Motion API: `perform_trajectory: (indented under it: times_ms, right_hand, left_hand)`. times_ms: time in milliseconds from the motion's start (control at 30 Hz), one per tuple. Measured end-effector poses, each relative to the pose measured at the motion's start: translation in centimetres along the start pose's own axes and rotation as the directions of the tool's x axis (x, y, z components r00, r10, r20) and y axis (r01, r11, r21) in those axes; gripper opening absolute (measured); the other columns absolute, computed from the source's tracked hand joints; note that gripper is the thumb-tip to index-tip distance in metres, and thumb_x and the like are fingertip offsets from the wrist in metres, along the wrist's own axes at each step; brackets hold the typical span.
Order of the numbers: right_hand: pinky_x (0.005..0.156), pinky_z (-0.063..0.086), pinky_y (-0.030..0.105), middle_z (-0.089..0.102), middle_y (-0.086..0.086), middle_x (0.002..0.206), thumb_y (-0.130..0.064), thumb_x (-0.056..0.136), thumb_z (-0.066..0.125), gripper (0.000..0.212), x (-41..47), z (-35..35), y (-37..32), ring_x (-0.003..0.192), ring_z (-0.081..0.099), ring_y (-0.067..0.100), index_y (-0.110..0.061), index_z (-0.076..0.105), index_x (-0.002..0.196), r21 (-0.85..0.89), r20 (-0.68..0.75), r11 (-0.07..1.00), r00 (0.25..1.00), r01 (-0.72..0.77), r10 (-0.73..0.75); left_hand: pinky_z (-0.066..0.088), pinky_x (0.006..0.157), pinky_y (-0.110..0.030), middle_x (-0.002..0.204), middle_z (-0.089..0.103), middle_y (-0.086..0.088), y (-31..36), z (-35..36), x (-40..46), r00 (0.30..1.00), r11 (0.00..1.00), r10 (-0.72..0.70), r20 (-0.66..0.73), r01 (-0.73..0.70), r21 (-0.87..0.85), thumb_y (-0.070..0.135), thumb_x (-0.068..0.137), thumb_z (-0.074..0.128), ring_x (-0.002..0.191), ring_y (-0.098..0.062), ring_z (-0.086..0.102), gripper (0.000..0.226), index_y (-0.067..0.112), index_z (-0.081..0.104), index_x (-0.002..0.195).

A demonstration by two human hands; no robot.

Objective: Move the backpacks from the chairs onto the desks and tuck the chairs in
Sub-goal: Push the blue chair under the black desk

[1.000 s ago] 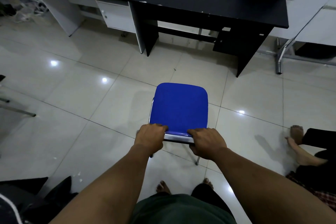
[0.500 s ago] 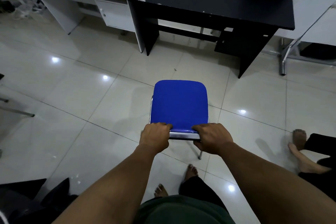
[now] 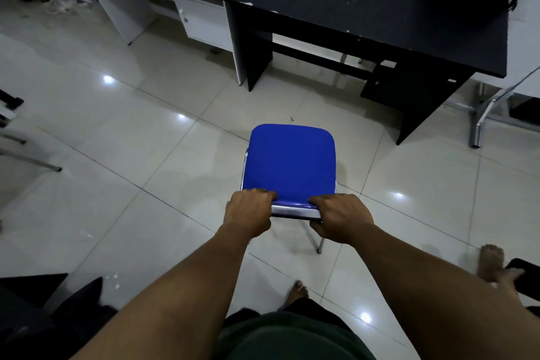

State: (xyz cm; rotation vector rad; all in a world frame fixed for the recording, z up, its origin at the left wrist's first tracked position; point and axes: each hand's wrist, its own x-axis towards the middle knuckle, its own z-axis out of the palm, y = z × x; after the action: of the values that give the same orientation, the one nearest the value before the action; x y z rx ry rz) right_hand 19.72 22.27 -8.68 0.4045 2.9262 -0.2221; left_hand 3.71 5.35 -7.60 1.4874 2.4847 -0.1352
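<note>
We grip the chair point(image 3: 290, 159) back, left hand point(image 3: 249, 213) and right hand point(image 3: 340, 218) both clenched. Aimed off-centre, it may strike the desk point(image 3: 365, 9) leg.

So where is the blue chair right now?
The blue chair stands centre frame on the tiled floor, short of the black desk and not tucked in, its near edge gripped by the left hand and right hand.

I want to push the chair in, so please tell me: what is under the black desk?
Under the black desk I see bare floor tiles, a crossbar and a low dark shelf on its right. The desktop covers the space further back.
</note>
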Motion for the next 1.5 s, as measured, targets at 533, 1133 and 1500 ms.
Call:
perform_trajectory:
  times_ms: [533,1133,1500]
  right_hand:
    - [0.065,0.053,0.033,0.068,-0.007,0.093,-0.055,0.084,0.045,0.037,5.0,-1.7,5.2,0.075,0.064,0.022,-0.032,0.056,0.111,-0.047,0.026,0.997,0.998,0.06,-0.058]
    - [0.062,0.053,0.031,0.069,-0.008,0.089,-0.061,0.083,0.044,0.042,14.8,-4.3,10.0,0.071,0.064,0.02,-0.033,0.059,0.111,-0.081,-0.023,0.997,1.0,0.005,-0.007]
    - [0.06,0.051,0.028,0.067,-0.011,0.087,-0.066,0.082,0.043,0.042,21.6,-5.4,12.9,0.068,0.063,0.017,-0.034,0.058,0.106,-0.067,-0.022,0.996,0.999,-0.05,0.049]
  left_hand:
    - [0.042,0.063,-0.028,0.094,0.067,0.007,0.5,-1.5,5.8,0.996,0.997,-0.077,-0.034,0.076,-0.025,0.022,0.073,0.063,0.083,-0.021,0.065,0.045,0.033,0.06,0.116]
    - [0.052,0.069,-0.031,0.097,0.069,0.005,-3.1,-4.1,16.3,0.997,0.999,-0.026,-0.069,0.025,-0.02,0.031,0.077,0.066,0.086,-0.022,0.067,0.037,0.031,0.061,0.115]
    - [0.056,0.072,-0.033,0.098,0.07,0.005,-6.4,-6.1,23.2,0.998,0.999,0.02,-0.056,-0.023,-0.04,0.033,0.079,0.066,0.086,-0.023,0.068,0.039,0.029,0.061,0.117]
